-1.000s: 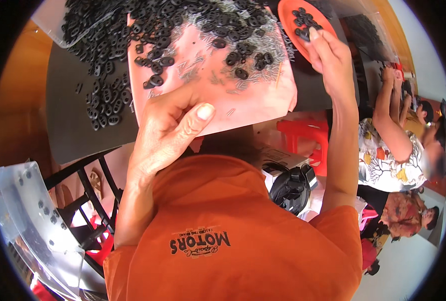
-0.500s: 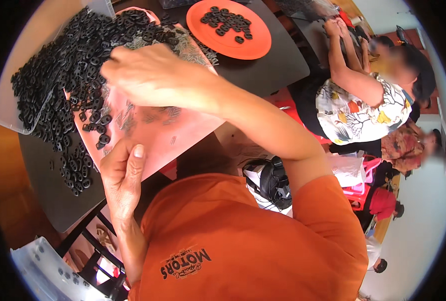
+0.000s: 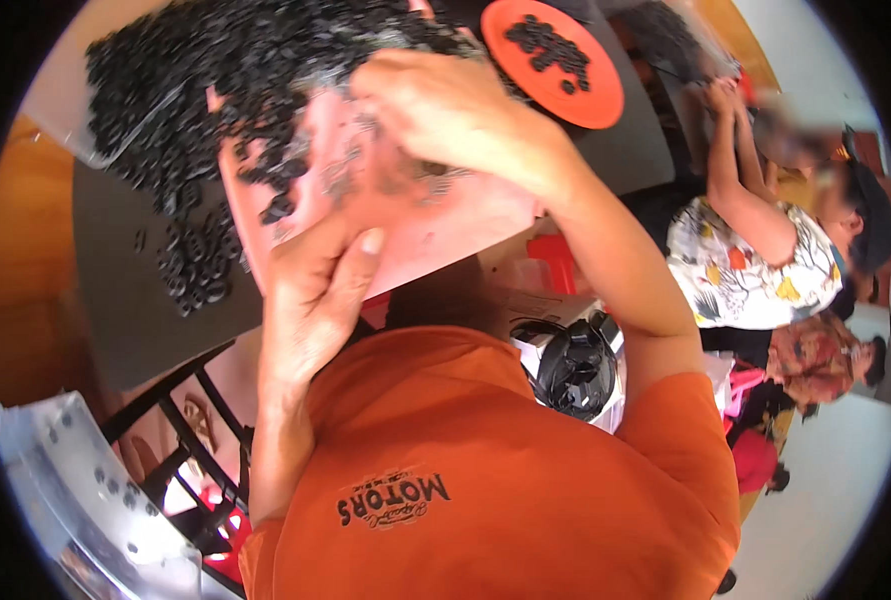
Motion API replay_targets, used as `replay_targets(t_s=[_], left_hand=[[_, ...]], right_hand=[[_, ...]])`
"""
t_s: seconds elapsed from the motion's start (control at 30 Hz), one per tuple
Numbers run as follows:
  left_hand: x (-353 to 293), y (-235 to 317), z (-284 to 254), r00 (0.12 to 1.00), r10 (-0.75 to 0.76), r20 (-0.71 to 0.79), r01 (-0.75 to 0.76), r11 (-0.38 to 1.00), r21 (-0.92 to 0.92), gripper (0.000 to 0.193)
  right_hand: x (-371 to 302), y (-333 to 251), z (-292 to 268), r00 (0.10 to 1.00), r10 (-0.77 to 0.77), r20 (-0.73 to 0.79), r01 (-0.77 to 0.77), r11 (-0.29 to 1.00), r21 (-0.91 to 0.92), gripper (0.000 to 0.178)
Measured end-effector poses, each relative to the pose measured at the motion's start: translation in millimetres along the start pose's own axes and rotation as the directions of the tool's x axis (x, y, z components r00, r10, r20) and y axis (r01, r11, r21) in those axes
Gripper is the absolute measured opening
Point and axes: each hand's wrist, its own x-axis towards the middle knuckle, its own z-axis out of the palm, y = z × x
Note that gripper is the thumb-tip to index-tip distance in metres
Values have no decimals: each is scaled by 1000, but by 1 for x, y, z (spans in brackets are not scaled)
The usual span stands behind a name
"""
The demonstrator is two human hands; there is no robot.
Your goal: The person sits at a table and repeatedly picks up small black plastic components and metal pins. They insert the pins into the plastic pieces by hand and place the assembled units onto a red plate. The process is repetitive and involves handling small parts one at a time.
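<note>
A pink sheet or board (image 3: pixel 465 225) lies on the dark table, with a big heap of small black oval pieces with holes (image 3: pixel 235 70) over its far left part. Small thin silvery pieces (image 3: pixel 343 172) are scattered on it. My right hand (image 3: pixel 435 110) is over the far part of the sheet, at the edge of the heap, its fingers bent down and drawn together; what they hold is hidden. My left hand (image 3: pixel 315 275) is at the sheet's near left edge, fingers curled and thumb pressed alongside. I cannot make out anything in it.
An orange plate (image 3: pixel 605 95) with several black pieces stands at the far right. A clear plastic bin (image 3: pixel 60 100) lies tipped at the left, and another bin (image 3: pixel 95 490) is lower left. A person in a patterned shirt (image 3: pixel 755 260) works at the right. Black headphones (image 3: pixel 575 370) lie beside me.
The whole view has shifted, so the table appears farther right and higher. My right hand has moved rightward along the heap's edge, toward the silvery pieces. My left hand stays by the sheet's edge.
</note>
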Motion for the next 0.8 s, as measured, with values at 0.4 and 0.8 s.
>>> replay_targets(t_s=[0.4,0.8], left_hand=[[-2,-1,-3,998,62,-11,-62,997,35,22],[-1,1,-6,998,55,-14,-54,997,56,19]], right_hand=[[7,-15,0,988,-20,153,15,999,30,14],[30,-5,14,996,-74,53,76,996,-45,7]])
